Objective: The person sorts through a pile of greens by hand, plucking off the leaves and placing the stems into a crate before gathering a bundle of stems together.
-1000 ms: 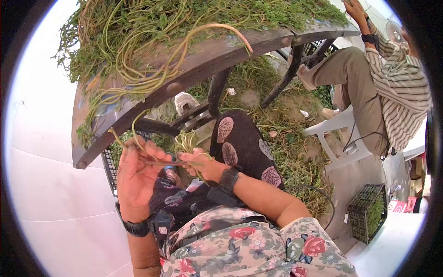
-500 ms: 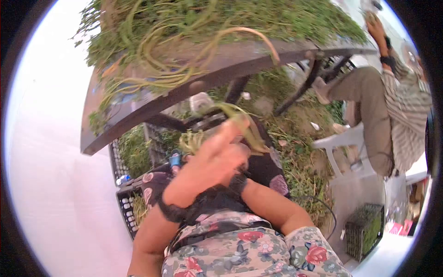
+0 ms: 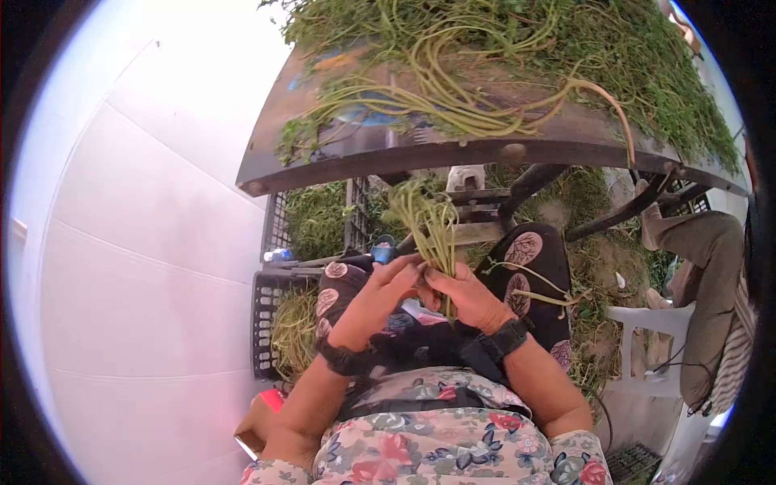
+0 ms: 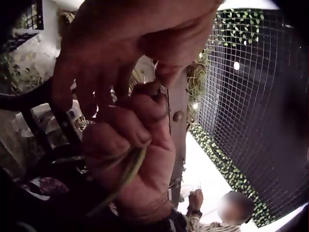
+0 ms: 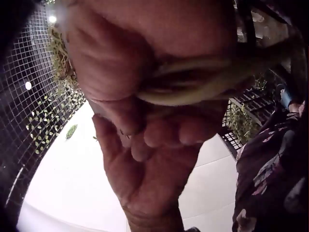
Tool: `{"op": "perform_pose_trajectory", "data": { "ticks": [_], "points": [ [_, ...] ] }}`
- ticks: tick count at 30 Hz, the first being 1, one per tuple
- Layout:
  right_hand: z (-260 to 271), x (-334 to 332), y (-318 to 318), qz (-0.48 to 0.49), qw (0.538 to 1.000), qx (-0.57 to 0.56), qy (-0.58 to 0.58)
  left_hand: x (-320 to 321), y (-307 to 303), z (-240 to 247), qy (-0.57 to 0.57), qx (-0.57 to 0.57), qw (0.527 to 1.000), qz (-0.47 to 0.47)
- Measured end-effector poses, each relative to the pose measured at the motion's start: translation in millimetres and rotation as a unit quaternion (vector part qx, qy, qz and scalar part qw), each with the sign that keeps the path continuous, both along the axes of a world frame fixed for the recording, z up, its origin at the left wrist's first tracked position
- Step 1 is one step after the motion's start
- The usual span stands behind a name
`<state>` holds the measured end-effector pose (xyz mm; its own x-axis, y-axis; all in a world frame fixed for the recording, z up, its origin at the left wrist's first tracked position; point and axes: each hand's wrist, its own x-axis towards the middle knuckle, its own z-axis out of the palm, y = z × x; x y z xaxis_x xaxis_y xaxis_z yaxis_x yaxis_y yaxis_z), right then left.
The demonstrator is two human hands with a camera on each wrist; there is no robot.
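A bunch of long green leafy stems stands upright over the lap in the head view. My right hand grips its lower end, with the cut ends showing below the fist. From that hand a loose stem sticks out to the right. My left hand meets the right one at the bunch, thumb near the right thumb. In the left wrist view its fingers hang loosely extended beside the right fist. Thick stems cross the right palm in the right wrist view.
A table heaped with greens stands ahead, long stems trailing along its edge. Black crates holding greens and stems are at the left. Plant litter covers the floor. A seated person's leg and a white plastic chair are at the right.
The left hand first held a stem apart at the left, swept across to the right, and is back against the right hand. The bunch has risen upright, and the head view has turned left.
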<state>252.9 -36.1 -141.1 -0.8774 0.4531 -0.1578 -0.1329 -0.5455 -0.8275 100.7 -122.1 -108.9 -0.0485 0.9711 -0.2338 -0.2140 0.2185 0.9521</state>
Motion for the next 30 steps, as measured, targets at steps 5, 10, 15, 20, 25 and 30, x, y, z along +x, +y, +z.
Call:
{"op": "perform_pose_trajectory", "data": {
  "ticks": [5,10,15,20,25,30],
  "points": [
    [1,-2,-4,0.092,0.993,0.068,-0.027,8,12,13,-0.018,-0.031,0.998,-0.045],
    [-6,1,-5,0.13,0.984,0.104,-0.069,16,12,10,-0.009,-0.086,0.995,-0.055],
    [-3,-1,-3,0.09,0.98,0.151,-0.092,13,14,15,-0.08,-0.095,0.992,0.028],
    [35,36,21,-0.05,0.972,0.208,-0.099,-15,11,2,-0.164,0.038,0.982,0.084],
    [24,132,61,-0.399,0.913,-0.008,-0.09,-19,5,14,-0.288,-0.005,0.954,0.08],
    [61,126,37,-0.328,0.925,0.157,-0.112,-2,11,20,-0.281,-0.003,0.955,0.097]
  ]
}}
